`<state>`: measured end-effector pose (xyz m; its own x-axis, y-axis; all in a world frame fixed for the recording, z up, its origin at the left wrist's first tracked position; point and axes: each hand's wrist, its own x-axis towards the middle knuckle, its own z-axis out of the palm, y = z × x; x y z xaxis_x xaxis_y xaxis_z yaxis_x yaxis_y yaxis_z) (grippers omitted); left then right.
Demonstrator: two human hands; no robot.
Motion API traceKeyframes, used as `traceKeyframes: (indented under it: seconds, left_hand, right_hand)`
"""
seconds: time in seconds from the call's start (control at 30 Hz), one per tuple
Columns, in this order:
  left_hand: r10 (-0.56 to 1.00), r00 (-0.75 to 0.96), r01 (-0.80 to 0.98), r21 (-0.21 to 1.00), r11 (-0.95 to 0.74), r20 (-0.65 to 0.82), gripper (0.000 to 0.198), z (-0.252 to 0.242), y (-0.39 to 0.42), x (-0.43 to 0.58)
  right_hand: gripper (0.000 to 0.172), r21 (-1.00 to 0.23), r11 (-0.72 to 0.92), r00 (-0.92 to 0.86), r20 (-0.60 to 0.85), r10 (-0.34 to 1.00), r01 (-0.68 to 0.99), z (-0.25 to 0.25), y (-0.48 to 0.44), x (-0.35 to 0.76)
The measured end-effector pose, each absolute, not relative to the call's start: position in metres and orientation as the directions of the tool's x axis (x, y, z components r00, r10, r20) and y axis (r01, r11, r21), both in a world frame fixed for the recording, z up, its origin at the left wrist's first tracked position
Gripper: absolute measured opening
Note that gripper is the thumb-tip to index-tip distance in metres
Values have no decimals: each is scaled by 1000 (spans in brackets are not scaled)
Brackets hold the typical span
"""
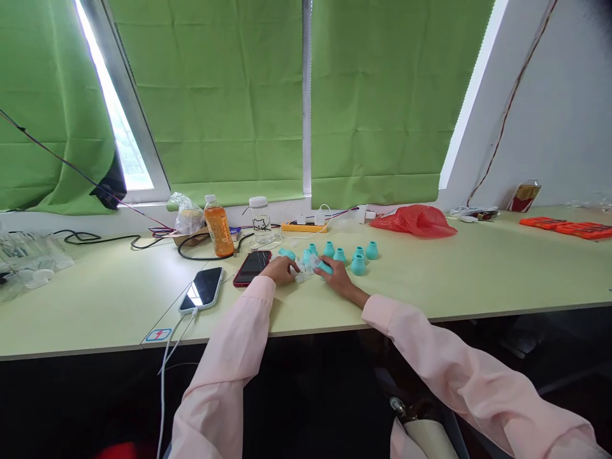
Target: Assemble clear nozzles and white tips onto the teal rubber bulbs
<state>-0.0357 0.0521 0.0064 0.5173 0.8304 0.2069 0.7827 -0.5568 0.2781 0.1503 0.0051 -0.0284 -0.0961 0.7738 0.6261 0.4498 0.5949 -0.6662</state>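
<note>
My right hand point(338, 277) is closed around a teal bulb-shaped piece point(324, 267), held tilted with its end to the left. A clear plastic part lies against that end; whether the two are joined I cannot tell. Just left of it, the bent fingers of my left hand point(281, 271) pinch at small clear plastic pieces point(302, 276) on the tabletop. Behind my hands stand several more teal bulb-shaped pieces with narrow necks, one point(358, 265) nearest my right hand. Another teal piece point(287, 254) lies on its side beyond my left hand.
Left of my hands lie a dark phone in a red case point(252, 268) and a charging phone point(203, 289). An orange drink bottle point(218, 228), a clear jar point(261, 223) and a power strip point(303, 227) stand behind. A red plastic bag point(414, 221) lies right; orange trays point(568, 227) farther.
</note>
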Motion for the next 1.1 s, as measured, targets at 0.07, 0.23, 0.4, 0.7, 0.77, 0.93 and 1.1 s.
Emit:
traceKeyframes:
  seconds: [0.07, 0.23, 0.4, 0.7, 0.77, 0.93, 1.1]
  left_hand:
    - [842, 494, 806, 249, -537, 217, 25, 3, 53, -35]
    - [864, 426, 850, 209, -483, 268, 22, -1, 57, -30]
    - [869, 377, 837, 284, -468, 320, 21, -4, 55, -27]
    - [860, 337, 519, 686, -509, 383, 26, 7, 47, -21]
    - [852, 366, 384, 774, -504, 373, 33, 10, 44, -19]
    - [827, 448, 127, 892, -433, 338, 37, 9, 39, -16]
    - [818, 500, 6, 943, -333, 285, 34, 7, 39, -15]
  right_hand:
    - [22, -638, 604, -132, 628, 767, 478, -29, 5, 150]
    - [20, -571, 615, -209, 618, 758, 544, -29, 3, 151]
    - [14, -511, 621, -250, 617, 746, 594, -28, 0, 151]
    - [22, -476, 607, -253, 615, 747, 636, -29, 2, 149]
    - [23, -476, 604, -249, 615, 748, 639, -30, 3, 150]
    - [24, -479, 605, -236, 625, 744, 637, -31, 4, 149]
    - [26, -485, 602, -218, 635, 741, 634, -32, 4, 149]
